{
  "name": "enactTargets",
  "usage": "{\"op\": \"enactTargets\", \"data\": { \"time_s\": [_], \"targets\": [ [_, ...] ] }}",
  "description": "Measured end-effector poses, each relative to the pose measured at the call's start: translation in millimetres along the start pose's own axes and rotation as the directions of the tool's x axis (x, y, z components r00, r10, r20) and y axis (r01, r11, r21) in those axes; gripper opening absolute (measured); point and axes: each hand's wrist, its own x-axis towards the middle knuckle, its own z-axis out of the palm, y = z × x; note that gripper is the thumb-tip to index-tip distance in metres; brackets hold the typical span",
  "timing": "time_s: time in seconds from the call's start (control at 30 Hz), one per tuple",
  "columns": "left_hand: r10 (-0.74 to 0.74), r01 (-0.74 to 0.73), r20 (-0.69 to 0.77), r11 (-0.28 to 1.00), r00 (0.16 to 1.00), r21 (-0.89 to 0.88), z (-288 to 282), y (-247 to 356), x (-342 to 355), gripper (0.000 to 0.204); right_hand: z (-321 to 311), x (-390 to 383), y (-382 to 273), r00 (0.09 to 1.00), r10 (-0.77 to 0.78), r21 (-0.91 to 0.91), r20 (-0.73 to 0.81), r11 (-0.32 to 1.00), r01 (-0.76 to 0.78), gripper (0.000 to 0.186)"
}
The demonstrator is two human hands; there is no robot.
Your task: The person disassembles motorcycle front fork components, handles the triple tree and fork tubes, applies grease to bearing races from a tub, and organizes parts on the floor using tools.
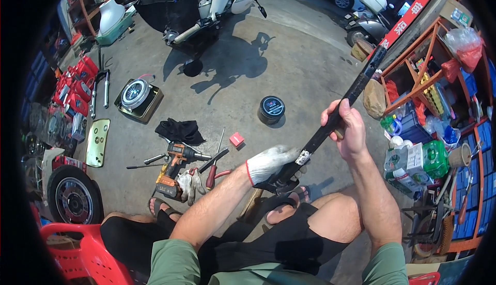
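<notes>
1. Your left hand (271, 163), in a white work glove, sat at the lower end of the long black tube (336, 117). Its fingers (287, 156) were curled shut around the tube just below a pale scuffed patch, over your knees.

2. The tube itself ran on a slant, from that lower end near your lap up and away to the right, its far end reaching toward the orange shelf rack (423, 73). It was off the floor, carried only by your two hands.

3. Your right hand (347, 130), bare, was higher up the same axis, about midway along the tube. Its fingers (330, 117) were wrapped closed around the shaft, thumb side up, so both hands lay on the tube and apart from each other.

4. The left hand was the one nearer the tube's lower end fitting; the right was nearer the free upper length.

5. On the concrete floor (289, 63) to your left lay an orange cordless drill (175, 168), a spare pair of gloves (190, 182) and a black round tin (272, 109), all well apart from the tube.
</notes>
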Motion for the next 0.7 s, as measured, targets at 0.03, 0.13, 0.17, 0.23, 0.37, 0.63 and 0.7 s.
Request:
{"op": "enactTargets", "data": {
  "time_s": [0.03,0.13,0.17,0.23,0.37,0.63,0.7],
  "targets": [
    [0.037,-0.037,-0.037,0.999,0.999,0.009,-0.1,-1.5,0.4,0.037,3.6,0.2,1.4,1.000,-0.002,0.004,-0.004,1.000,0.002,0.044],
    [0.155,-0.116,-0.103,0.943,0.982,0.311,-1.2,-1.4,4.4,0.035,8.7,0.8,2.5,0.996,-0.010,-0.095,-0.084,0.995,0.002,0.046],
    [0.151,-0.114,-0.095,0.943,0.984,0.314,1.2,1.5,5.8,0.035,7.8,1.0,2.1,0.996,-0.014,-0.097,-0.093,0.995,0.005,0.046],
    [0.166,-0.025,-0.213,0.840,0.963,0.542,5.7,9.9,7.2,0.035,6.2,1.5,2.8,0.990,0.004,-0.140,-0.144,0.990,-0.024,0.046],
    [0.383,-0.164,-0.073,0.551,0.921,0.818,6.0,12.7,6.8,0.038,2.3,0.9,4.4,0.982,0.017,-0.175,-0.188,0.983,-0.050,0.047],
    [0.571,-0.104,-0.099,0.313,0.815,0.944,17.4,-13.2,16.0,0.032,3.9,-0.2,2.4,0.968,0.015,-0.189,-0.249,0.980,-0.064,0.051],
    [0.594,-0.114,-0.086,0.292,0.800,0.950,17.6,-19.1,21.7,0.028,3.0,-0.2,2.9,0.971,0.014,-0.209,-0.240,0.976,-0.066,0.053]
  ]
}}
